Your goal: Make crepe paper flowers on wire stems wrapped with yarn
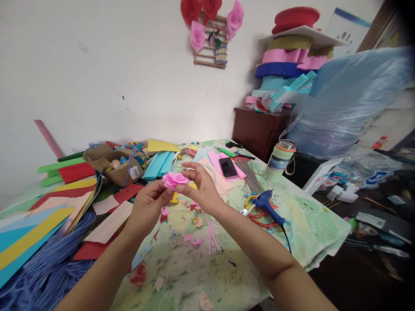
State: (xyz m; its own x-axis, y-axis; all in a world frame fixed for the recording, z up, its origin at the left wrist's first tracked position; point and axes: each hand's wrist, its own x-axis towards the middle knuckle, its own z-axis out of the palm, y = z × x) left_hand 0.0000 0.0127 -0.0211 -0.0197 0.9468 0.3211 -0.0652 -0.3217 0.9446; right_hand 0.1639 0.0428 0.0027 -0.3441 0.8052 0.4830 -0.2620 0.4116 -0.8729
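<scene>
Between my two hands, above the middle of the table, is a pink paper flower [174, 180] with ruffled petals. My left hand [149, 202] pinches it from the left and below. The thumb and fingers of my right hand [201, 185] close on its right side, with the index finger raised a little over it. Under my hands lie pink paper scraps [195, 242], thin pink strips [211, 235] and small coloured bits. Whatever lies beneath the flower, such as a stem, is hidden by my fingers.
Right of my hands lie a blue glue gun [268, 206], scissors [247, 210], thin wires [249, 175] and a phone [228, 167]. A bottle [280, 160] stands near the right edge. At left are coloured paper sheets [35, 237], blue cord [61, 263] and a cardboard box [113, 164].
</scene>
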